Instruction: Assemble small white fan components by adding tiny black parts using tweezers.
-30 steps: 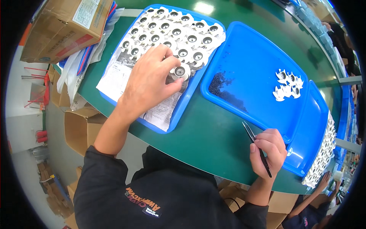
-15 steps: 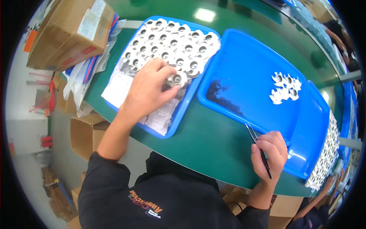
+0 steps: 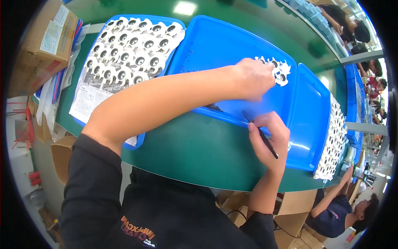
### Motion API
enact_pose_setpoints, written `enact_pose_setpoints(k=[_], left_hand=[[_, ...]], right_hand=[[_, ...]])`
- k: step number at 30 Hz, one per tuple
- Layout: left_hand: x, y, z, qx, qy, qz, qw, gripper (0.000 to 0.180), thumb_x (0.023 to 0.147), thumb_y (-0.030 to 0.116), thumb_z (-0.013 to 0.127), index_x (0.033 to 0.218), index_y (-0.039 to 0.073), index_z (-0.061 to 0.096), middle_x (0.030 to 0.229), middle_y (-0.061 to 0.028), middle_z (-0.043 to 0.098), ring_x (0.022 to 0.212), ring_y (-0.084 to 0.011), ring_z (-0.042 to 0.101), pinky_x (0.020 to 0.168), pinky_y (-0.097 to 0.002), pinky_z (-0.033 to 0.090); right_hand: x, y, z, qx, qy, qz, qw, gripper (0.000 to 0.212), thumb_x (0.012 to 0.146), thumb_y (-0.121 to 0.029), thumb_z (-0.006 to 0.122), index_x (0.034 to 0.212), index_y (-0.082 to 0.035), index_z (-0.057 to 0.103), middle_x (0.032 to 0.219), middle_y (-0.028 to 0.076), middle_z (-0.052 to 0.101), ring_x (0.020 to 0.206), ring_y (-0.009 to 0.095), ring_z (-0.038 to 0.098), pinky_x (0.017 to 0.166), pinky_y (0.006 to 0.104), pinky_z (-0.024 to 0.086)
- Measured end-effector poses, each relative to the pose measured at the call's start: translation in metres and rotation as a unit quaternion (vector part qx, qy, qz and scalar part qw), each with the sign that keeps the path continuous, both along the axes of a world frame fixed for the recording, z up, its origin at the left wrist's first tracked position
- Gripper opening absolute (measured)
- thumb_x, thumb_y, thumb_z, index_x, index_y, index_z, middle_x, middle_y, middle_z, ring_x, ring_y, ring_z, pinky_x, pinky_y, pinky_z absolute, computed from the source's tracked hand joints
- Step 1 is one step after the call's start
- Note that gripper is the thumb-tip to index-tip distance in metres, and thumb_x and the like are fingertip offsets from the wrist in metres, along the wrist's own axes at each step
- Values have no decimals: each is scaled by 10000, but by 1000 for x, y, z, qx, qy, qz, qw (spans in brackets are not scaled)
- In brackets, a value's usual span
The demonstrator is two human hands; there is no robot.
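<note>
My left hand (image 3: 255, 79) reaches over the middle blue tray (image 3: 199, 37), beside a small cluster of white plastic parts (image 3: 283, 79) with curved blades round dark centres. Its fingers point down and are partly hidden and smeared, so what they hold does not show. My right hand (image 3: 271, 139) grips black tweezers (image 3: 265, 141) near the tray's front edge, their tips slanting up to the left. Tiny dark pieces (image 3: 213, 107) lie in the tray, partly behind my left forearm. On the left, a newspaper-lined blue tray (image 3: 139, 141) bears rows of similar white parts (image 3: 133, 40).
Another blue tray (image 3: 307, 120) stands at the right, beside more white parts (image 3: 332, 139) on a sheet. A cardboard box (image 3: 43, 54) sits at the far left of the green table (image 3: 182, 153). A co-worker (image 3: 338, 211) works at the lower right; others sit farther off.
My left hand has left a white part in the left tray and swung right over the middle tray's cluster. My right hand keeps the tweezers. The whole view has shifted.
</note>
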State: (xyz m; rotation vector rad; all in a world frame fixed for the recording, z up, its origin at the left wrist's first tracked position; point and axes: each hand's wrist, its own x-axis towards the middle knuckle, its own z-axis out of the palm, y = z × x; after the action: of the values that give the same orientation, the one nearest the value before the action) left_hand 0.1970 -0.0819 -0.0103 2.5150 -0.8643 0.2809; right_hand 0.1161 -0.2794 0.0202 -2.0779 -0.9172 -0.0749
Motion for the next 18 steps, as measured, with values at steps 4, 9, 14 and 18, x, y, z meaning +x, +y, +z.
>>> enact_pose_setpoints(k=[4, 9, 14, 18], left_hand=[[5, -3, -20, -24, -28, 17, 999, 323, 845, 149, 823, 1137, 50, 724, 1107, -208, 692, 1012, -408, 707, 906, -495, 586], [-12, 30, 3, -46, -55, 26, 997, 320, 859, 106, 784, 1167, 35, 730, 1105, -205, 720, 1052, -384, 713, 918, -485, 585], [-78, 86, 56, -78, -12, 98, 992, 315, 985, 100, 716, 1296, 50, 731, 1077, -147, 753, 907, -314, 733, 806, -435, 598], [-138, 105, 60, -112, 119, 63, 984, 417, 980, 31, 705, 1394, 77, 698, 1021, -146, 730, 844, -308, 721, 734, -394, 587]], right_hand=[[4, 9, -5, -4, 71, 38, 997, 150, 839, 42, 782, 875, -10, 645, 866, 126, 694, 783, 305, 659, 689, 387, 508], [12, 16, -4, -26, 100, 63, 993, 150, 844, 28, 791, 878, -13, 652, 868, 126, 685, 792, 303, 658, 693, 385, 506], [14, 23, -6, -30, 98, 79, 992, 146, 852, 13, 795, 882, -20, 656, 856, 121, 670, 780, 298, 647, 685, 389, 498], [14, 20, -8, -56, 81, 74, 992, 140, 854, 12, 792, 872, -24, 658, 837, 114, 649, 764, 300, 630, 673, 392, 486]])
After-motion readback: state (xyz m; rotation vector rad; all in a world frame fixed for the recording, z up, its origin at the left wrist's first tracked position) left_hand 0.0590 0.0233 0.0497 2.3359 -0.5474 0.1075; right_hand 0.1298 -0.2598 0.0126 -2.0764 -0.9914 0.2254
